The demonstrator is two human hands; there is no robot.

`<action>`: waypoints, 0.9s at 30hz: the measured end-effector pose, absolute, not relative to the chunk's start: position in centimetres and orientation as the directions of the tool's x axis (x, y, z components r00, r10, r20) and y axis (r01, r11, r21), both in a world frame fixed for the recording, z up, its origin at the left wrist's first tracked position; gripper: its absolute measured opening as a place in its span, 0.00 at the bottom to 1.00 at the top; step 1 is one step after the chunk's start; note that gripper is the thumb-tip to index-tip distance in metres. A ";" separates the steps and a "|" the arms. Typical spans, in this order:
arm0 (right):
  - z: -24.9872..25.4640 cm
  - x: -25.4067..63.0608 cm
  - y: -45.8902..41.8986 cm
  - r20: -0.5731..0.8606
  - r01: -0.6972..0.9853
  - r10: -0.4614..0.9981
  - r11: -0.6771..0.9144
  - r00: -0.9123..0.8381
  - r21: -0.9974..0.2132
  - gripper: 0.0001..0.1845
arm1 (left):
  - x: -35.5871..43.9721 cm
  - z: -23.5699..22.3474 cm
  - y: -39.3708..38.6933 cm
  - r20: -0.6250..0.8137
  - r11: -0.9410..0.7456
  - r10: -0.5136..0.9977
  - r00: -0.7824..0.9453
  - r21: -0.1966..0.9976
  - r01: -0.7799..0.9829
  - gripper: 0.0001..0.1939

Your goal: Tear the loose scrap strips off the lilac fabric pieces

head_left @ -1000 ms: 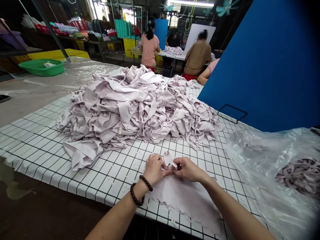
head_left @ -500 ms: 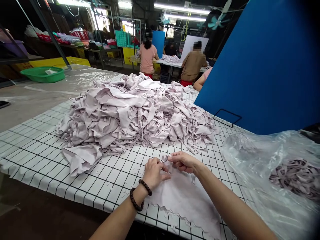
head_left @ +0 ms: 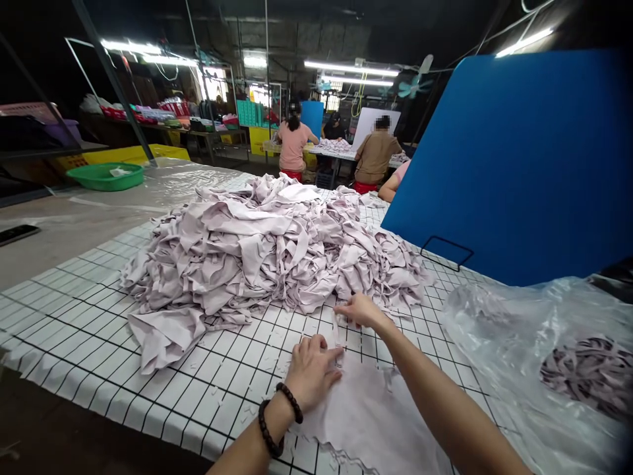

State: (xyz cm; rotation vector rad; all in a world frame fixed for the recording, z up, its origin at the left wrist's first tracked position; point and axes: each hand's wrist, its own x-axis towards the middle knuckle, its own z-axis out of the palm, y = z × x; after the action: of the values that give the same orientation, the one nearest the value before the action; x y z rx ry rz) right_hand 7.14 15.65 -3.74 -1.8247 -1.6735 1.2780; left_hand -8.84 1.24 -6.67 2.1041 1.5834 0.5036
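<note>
A pale lilac fabric piece (head_left: 380, 415) lies in front of me on the table, its near edge wavy. My left hand (head_left: 312, 375) is at its upper left corner, thumb and forefinger closed around the fabric there. From that corner a narrow fabric strap (head_left: 335, 333) runs away from me. My right hand (head_left: 363, 310) pinches the strap's far end between thumb and fingers, close to the front of a large heap of similar fabric pieces (head_left: 257, 244). Two dark bead bracelets circle my left wrist.
The table has a white cloth with a black grid (head_left: 84, 316), dotted with small scraps. A clear plastic bag (head_left: 494, 330) with fabric strips (head_left: 588, 376) lies right. A blue board (head_left: 509, 165) stands behind it. At left are a green basin (head_left: 106, 178) and a phone (head_left: 18, 234). People sit beyond.
My right hand has moved away from me, off my left hand, and the curled strap is now drawn out straight between them. The camera view has tilted up slightly.
</note>
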 end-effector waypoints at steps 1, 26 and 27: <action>-3.0 6.6 16.1 -0.248 0.680 0.968 -0.151 -0.047 -0.717 0.16 | -8.9 -6.6 1.2 0.020 -0.243 0.960 0.278 0.552 0.798 0.23; 2.1 16.0 18.6 -0.038 -0.273 0.988 0.005 0.153 -0.962 0.08 | -10.2 -5.4 3.6 0.045 -0.021 0.997 -0.061 0.939 0.344 0.22; 1.2 17.2 17.9 -0.088 -0.277 0.986 -0.045 0.143 -0.960 0.08 | -10.3 -5.3 4.0 0.033 -0.007 0.997 -0.074 0.942 0.335 0.23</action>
State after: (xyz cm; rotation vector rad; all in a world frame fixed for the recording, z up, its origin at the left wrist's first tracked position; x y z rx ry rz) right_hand 17.16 17.89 1.20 -1.1201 -0.8620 1.2616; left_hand -10.27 4.05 -5.29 1.4353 1.5092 1.1019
